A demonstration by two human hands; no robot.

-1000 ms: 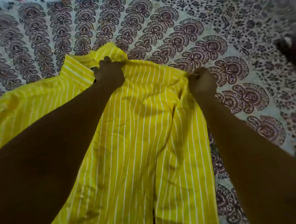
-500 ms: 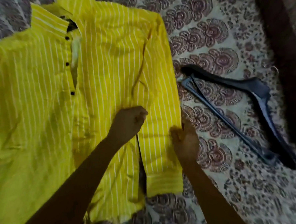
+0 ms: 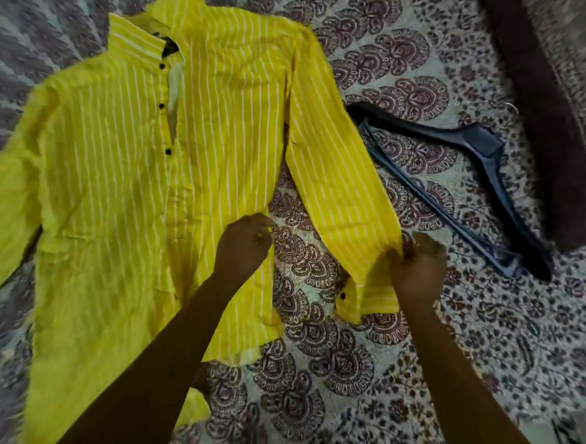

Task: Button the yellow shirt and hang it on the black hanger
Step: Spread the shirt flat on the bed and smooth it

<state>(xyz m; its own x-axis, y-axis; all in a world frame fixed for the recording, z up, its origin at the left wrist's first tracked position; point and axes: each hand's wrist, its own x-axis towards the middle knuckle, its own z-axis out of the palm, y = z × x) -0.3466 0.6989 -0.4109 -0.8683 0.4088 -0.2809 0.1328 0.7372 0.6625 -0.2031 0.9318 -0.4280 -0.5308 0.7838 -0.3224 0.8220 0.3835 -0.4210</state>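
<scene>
Yellow shirt [image 3: 122, 190] lies flat on patterned bedspread [image 3: 361, 380], placket unbuttoned | left hand [image 3: 244, 244] pinches side hem, right hand [image 3: 415, 267] grips sleeve cuff | black hanger [image 3: 474, 143] beside, unused | buttoning, hanging remain

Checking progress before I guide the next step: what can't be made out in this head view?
- Yellow shirt: hem hidden behind the left forearm; far sleeve cut off by the left edge.
- Placket: buttonholes too small to see.
- Right hand: covers the sleeve's cuff edge; grip unclear.
- Black hanger: hook blurred, barely discernible.
</scene>
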